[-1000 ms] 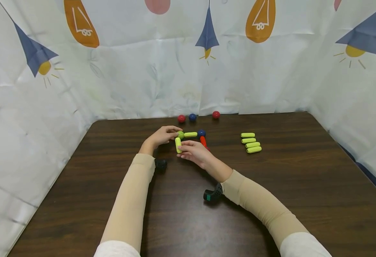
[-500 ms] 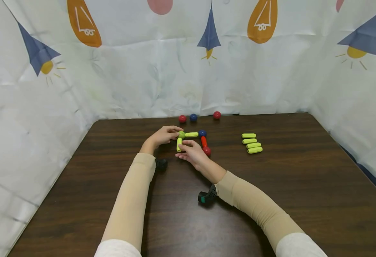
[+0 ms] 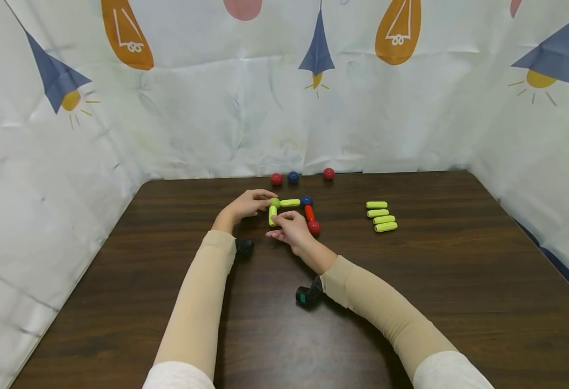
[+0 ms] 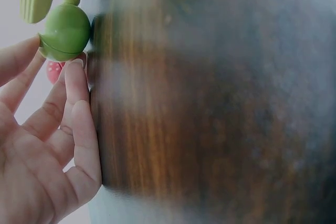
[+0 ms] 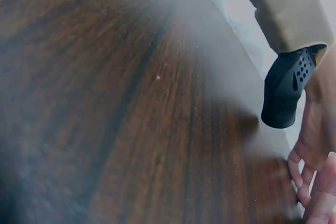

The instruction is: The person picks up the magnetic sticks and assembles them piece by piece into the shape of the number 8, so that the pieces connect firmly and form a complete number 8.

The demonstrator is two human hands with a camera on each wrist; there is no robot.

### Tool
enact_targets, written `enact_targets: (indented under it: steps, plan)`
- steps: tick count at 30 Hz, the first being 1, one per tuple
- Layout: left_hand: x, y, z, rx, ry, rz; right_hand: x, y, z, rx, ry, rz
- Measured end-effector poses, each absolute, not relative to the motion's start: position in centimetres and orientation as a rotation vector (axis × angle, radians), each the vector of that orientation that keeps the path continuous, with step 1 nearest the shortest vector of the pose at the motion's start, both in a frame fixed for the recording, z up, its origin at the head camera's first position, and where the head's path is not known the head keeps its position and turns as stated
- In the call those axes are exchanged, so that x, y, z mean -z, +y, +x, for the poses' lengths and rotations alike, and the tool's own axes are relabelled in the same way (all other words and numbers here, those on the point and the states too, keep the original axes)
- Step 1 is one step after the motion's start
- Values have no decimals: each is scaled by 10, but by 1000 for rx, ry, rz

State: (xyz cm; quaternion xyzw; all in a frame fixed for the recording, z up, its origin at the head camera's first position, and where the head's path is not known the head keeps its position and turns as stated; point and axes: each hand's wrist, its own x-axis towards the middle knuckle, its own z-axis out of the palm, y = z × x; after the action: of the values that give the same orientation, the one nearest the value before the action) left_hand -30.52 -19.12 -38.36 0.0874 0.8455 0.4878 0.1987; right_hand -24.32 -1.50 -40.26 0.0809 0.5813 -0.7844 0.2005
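My left hand [image 3: 249, 204] pinches a green ball [image 4: 65, 32] between thumb and fingers. Between the thumb and fingers of my right hand [image 3: 293, 229] is a yellow-green rod [image 3: 272, 216], its far end at the green ball; whether it is seated in the ball cannot be seen. A second yellow-green rod [image 3: 290, 203] runs from the green ball to a blue ball [image 3: 306, 201]. From there a red rod [image 3: 309, 213] leads toward me to a red ball [image 3: 314, 228], close beside my right hand.
At the table's far edge lie a red ball [image 3: 276, 179], a blue ball [image 3: 293, 177] and another red ball [image 3: 328, 173]. Several loose yellow-green rods [image 3: 385, 227] form a column on the right. A printed curtain [image 3: 206, 119] hangs behind the table [image 3: 435, 259].
My right hand has shifted slightly left, bringing the held rod's far end up against the green ball. The near red ball has come into full view. My left hand stays on the green ball.
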Motion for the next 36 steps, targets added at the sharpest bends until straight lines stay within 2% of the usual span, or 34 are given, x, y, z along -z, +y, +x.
enact_targets:
  steps: [27,36]
  plan:
    - [385,-190,-305,-1345,2398,300,402,-11,-248,2034,1826,209]
    - [377,-190,-299,-1214,2491,298,402,-11,-246,2028,1819,188]
